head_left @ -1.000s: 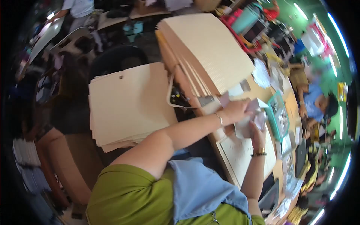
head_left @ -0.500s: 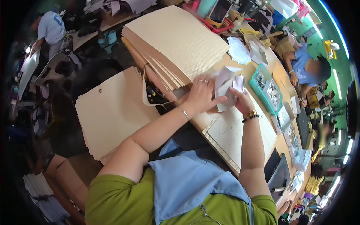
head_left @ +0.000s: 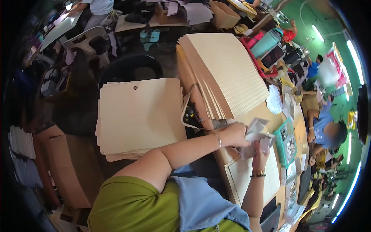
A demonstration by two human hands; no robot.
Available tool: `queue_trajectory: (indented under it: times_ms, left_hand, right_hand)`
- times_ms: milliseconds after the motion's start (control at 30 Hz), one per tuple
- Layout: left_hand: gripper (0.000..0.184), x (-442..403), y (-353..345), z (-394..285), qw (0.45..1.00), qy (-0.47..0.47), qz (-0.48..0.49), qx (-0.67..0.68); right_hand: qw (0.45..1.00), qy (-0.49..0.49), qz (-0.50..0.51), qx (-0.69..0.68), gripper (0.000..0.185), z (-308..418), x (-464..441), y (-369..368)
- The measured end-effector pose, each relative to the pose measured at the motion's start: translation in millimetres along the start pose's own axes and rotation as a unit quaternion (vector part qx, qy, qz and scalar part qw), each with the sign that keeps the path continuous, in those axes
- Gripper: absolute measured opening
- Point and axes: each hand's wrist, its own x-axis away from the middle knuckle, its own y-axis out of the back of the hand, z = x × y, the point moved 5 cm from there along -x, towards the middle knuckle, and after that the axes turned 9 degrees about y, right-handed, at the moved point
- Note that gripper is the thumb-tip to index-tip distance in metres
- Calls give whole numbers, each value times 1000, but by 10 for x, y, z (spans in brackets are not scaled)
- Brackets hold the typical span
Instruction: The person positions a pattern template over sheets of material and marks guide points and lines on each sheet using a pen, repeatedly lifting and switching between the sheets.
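1. At the grip: the right hand [head_left: 261, 155] pinches thin pale pieces [head_left: 266, 142] between thumb and fingers, nearly closed. The left hand [head_left: 234, 135] is curled beside them; blur hides how far it is closed and whether it holds any.
2. The pieces splay loosely above the fingers, so a light pinch could let one slide out, and a tight one could crease it.
3. Just below the grip is a pale board [head_left: 272, 178]; a dropped piece could be hard to spot against it.
4. Beyond the left hand, a tall stack of tan sheets [head_left: 228, 69] limits room; a bump could shift its near corner.
5. Right of the grip, a teal tray [head_left: 281, 152] of small items could be knocked by an outward swing.
6. Left of the grip, a strap [head_left: 184, 118] loops by the table edge and might catch the left forearm.
7. Farther left lies a second tan stack [head_left: 141, 116]; far right, well apart, is a person in blue [head_left: 322, 125].
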Motion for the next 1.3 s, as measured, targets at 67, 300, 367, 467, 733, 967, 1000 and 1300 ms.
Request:
queue_trajectory:
  times_ms: [67, 300, 367, 467, 733, 967, 1000, 1300]
  left_hand:
    - [55, 120, -17, -17, 989, -68, -40, 123]
    - [26, 693, 655, -69, 954, -112, -169, 221]
    - [22, 750, 984, 69, 913, -148, -254, 282]
    - [33, 954, 1900, 441, 820, -139, -451, 325]
    - [32, 547, 4331, 1251, 630, -211, -726, 179]
    - [51, -1022, 4641, 1913, 765, 80, -455, 448]
    - [53, -1231, 4575, 1998, 772, 132, -391, 483]
    - [42, -1836, 4300, 2829, 822, 235, -216, 472]
  right_hand:
    - [997, 72, -13, 36, 36, 243, 36, -158]
    - [948, 294, 84, 83, 84, 826, 73, -616]
    - [914, 395, 56, 69, 97, 929, -87, -875]
    - [962, 258, -70, 60, 81, 570, -459, -757]
    - [980, 36, -127, 146, 48, -581, -958, -270]
    - [990, 41, -82, 104, 46, -442, -919, -437]
    - [990, 39, -73, 111, 46, -414, -917, -456]
    - [977, 47, -34, 203, 37, -393, -912, -504]
